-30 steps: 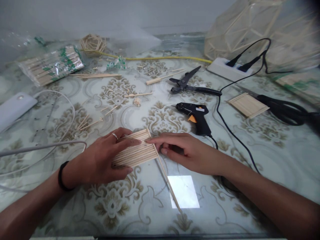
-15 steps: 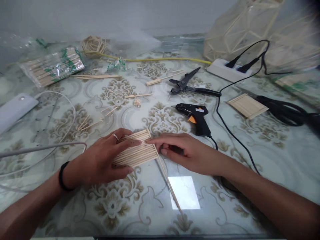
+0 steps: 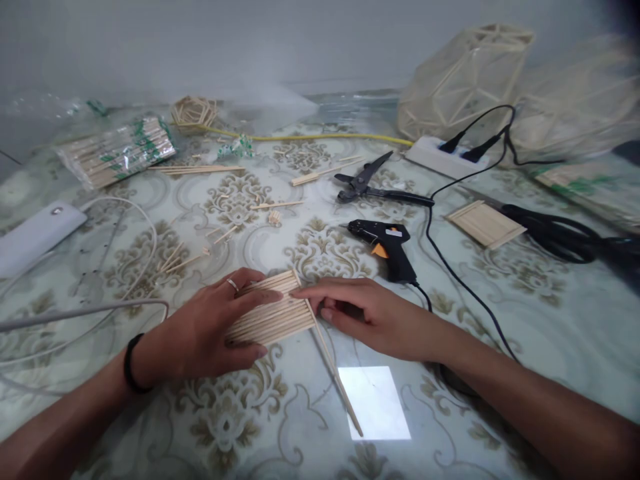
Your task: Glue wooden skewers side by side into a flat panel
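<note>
- Stick panel [image 3: 273, 313], head view: a flat raft of thin wooden sticks laid side by side. It lies on the worktop [image 3: 500, 347] in front of the person, between both hands.
- Left hand [image 3: 205, 333] lies over its left half, fingers on top and thumb along the near edge, a closed grip that pins the stick panel down.
- Right hand [image 3: 370, 313] touches the right end with the index fingertip, where a long stick [image 3: 334, 365] crosses it. Whether thumb and finger pinch this stick, I cannot tell.
- Step in hand, as I judge: seating the long stick across the panel's end.
- Next move calls for even pressure and a square alignment; the glue gun [image 3: 387, 243] lies near, just beyond the right hand.
</note>
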Demonstrator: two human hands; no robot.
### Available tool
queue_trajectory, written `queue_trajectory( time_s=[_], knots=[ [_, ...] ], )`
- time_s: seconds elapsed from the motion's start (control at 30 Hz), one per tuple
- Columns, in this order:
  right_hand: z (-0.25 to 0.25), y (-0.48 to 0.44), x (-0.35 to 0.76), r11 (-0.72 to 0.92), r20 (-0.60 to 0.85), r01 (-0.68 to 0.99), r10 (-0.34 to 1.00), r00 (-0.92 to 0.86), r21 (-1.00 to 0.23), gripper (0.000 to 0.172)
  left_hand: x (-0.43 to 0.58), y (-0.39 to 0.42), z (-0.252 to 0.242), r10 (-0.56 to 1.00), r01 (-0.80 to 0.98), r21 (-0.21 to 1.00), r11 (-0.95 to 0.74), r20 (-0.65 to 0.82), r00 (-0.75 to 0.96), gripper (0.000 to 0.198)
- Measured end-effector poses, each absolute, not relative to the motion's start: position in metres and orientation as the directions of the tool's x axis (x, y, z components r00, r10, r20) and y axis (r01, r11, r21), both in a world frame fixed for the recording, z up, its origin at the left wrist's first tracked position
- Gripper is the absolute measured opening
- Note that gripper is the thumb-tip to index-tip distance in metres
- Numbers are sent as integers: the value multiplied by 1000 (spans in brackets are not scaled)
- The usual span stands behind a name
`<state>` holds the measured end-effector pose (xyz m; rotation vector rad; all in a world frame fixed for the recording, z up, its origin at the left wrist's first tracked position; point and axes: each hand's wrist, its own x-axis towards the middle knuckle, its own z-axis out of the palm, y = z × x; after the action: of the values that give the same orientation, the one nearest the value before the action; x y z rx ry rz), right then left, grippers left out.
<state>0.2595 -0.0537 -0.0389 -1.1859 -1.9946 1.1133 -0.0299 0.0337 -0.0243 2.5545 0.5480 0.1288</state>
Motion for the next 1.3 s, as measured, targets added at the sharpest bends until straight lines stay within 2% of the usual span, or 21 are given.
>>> queue_trajectory(
  time_s=[0.37,0.6,1.3],
  knots=[
    [-39,-52,258,280,74,413,891,-448,-867,39,-31,30,-25,421,377,489,-786,-22,907,70],
    [-41,-52,257,299,106,398,893,-438,-868,39,-33,29,-25,411,341,489,-803,41,911,76],
    [-42,-52,258,292,113,366,892,-438,-884,40,-30,29,-23,405,336,482,-810,44,913,72]
  ],
)
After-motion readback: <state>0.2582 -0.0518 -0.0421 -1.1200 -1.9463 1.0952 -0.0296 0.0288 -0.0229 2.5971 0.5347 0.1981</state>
